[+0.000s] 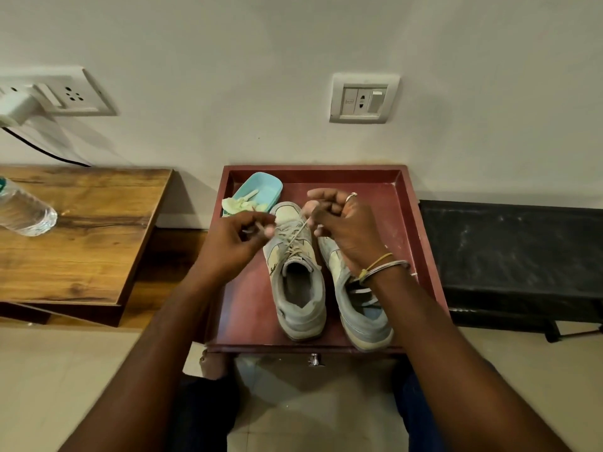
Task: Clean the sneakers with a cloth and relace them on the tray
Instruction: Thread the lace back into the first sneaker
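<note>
Sneakers point(300, 305) on tray point(403, 220) beside dish point(266, 187) (cloth point(235, 205) inside) — left hand point(235, 244) and right hand point(344, 223) pinch lace ends point(299, 232).

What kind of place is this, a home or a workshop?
Probably a room in a home: a plain wall with a socket plate, a wooden table holding a water bottle, and a tiled floor.
</note>
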